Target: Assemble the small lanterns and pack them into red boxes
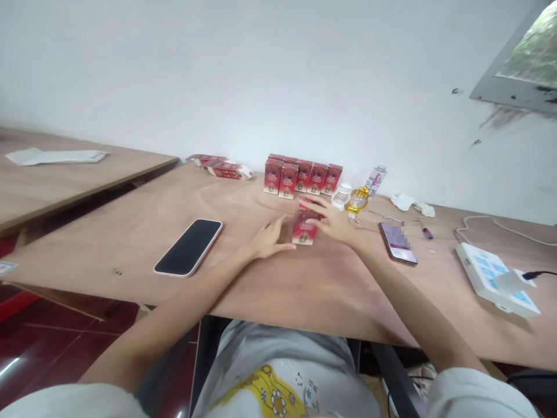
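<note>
A small red printed box (305, 227) stands upright on the wooden table in front of me. My right hand (331, 219) grips it from the right, fingers over its top and thumb on its front. Just left of the box, my left hand (268, 238) rests low over the table with thumb and fingers apart, holding nothing; its thumb tip reaches the box's lower left edge. Behind, a group of matching red boxes (288, 181) stands by the wall. A white mini lantern (341, 196) and a gold mini lantern (357, 201) are beyond my right hand.
Flattened red cartons (227, 169) lie at the back left. A pink-edged phone (190, 247) is on the left, another phone (397, 242) on the right. A white power strip (496, 280) with cords sits far right, near crumpled tissue (402, 201) and a small screwdriver (426, 232).
</note>
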`<control>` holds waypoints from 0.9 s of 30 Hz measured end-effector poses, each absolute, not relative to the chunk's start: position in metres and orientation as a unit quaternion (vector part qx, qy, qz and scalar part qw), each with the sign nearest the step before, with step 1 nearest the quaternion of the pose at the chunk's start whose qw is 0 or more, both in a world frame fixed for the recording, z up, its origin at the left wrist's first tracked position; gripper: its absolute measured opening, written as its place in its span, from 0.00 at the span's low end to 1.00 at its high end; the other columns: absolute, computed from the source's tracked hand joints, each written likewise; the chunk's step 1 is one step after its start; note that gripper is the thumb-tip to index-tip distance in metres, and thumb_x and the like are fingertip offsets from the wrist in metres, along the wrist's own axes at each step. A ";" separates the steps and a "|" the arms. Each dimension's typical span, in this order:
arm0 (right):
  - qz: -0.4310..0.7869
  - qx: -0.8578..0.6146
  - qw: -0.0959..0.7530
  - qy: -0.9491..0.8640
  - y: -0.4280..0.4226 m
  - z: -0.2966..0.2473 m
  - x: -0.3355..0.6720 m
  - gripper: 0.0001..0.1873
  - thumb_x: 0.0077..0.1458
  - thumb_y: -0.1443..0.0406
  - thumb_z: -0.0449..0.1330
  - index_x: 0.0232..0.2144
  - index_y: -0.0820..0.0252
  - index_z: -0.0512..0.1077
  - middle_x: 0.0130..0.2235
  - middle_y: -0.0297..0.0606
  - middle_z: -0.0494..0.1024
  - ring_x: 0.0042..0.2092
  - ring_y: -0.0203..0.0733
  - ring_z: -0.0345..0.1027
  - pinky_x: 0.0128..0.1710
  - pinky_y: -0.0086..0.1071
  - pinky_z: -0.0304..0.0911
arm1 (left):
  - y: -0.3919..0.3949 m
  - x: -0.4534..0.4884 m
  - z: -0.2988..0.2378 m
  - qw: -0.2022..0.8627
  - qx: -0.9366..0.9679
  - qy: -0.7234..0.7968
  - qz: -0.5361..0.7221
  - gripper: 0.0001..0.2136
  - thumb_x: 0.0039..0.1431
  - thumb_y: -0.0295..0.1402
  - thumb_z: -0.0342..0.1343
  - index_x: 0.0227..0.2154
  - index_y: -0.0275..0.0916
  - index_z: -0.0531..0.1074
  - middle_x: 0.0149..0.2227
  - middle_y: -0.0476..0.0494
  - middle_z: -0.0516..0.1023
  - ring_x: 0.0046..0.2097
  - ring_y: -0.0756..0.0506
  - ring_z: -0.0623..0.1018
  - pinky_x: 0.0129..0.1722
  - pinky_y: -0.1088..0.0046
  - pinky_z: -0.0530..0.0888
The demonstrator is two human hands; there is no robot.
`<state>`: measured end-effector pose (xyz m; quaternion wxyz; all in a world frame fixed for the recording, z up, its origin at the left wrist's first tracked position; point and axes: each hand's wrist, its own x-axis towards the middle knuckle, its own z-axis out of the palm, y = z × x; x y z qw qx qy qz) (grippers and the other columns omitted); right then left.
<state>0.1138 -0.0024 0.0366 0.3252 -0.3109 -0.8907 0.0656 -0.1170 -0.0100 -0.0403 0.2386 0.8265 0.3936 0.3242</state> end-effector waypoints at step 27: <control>-0.235 -0.598 0.029 -0.766 0.117 0.061 0.150 0.17 0.52 0.71 0.55 0.45 0.67 0.73 0.52 0.57 0.71 0.62 0.62 0.49 0.57 0.57 0.46 | -0.018 -0.107 -0.035 0.059 0.866 0.494 0.054 0.35 0.62 0.50 0.38 0.64 0.28 0.47 0.67 0.31 0.42 0.68 0.38 0.45 0.64 0.49 0.43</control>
